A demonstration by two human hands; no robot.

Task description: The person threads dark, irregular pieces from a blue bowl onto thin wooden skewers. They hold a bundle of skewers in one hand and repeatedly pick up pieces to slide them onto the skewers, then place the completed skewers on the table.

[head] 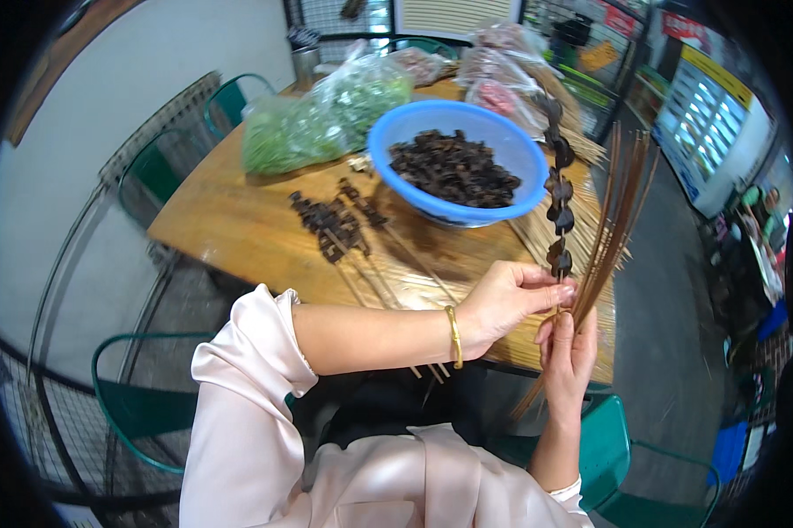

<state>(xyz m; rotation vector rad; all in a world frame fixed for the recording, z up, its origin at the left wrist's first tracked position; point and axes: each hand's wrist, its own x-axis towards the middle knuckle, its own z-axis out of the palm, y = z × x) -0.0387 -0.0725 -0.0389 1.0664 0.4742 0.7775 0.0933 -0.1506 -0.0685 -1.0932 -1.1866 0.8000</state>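
Observation:
My left hand (512, 300), with a gold bangle at the wrist, pinches the lower part of a skewer threaded with dark, crinkled pieces (560, 218) that look like wood ear mushroom. The loaded skewer points upward. Close below it, my right hand (571, 350) grips a bundle of thin brown sticks (613, 231); the lower end of the loaded skewer meets its fingers. A blue plastic basin (380, 148) holds a heap of the same dark pieces (452, 168). Several filled skewers (330, 228) lie left of the basin, their bare ends reaching past the table's near edge.
Bags of green vegetables (297, 135) stand at the back left of the wooden table (225, 211). Pale loose skewers (581, 218) lie right of the basin, near more plastic bags (495, 99). Green metal chairs (145, 402) surround the table. A lit display fridge (703, 125) and a person (762, 204) are at right.

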